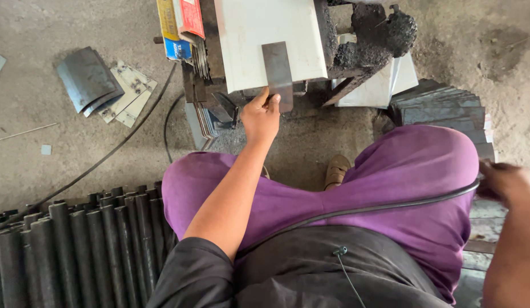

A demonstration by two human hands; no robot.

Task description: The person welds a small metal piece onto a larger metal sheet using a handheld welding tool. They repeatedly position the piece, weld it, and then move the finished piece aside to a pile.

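Holding the near end of a thin grey metal strip point(277, 74), the left hand point(260, 118) pinches it flat on the white tabletop point(248, 40). Keeping it straight helps. The right hand point(504, 182) is blurred; its fingers cannot be told.

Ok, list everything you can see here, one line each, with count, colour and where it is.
metal strip: one, dark grey, flat on the white plate, lower end pinched by the left hand
white plate: one, white, on the dark stand at top centre
dark tubes: many, black, side by side at lower left
loose sheets: a few, grey and pale, on the floor at upper left
stacked plates: a pile, dark grey, at right beyond the knee
cable: one, black, across the lap
sandal: one, tan, on the floor between the knees
left hand: on the strip's lower end
right hand: at the right edge, blurred, beside the cable; grip unclear
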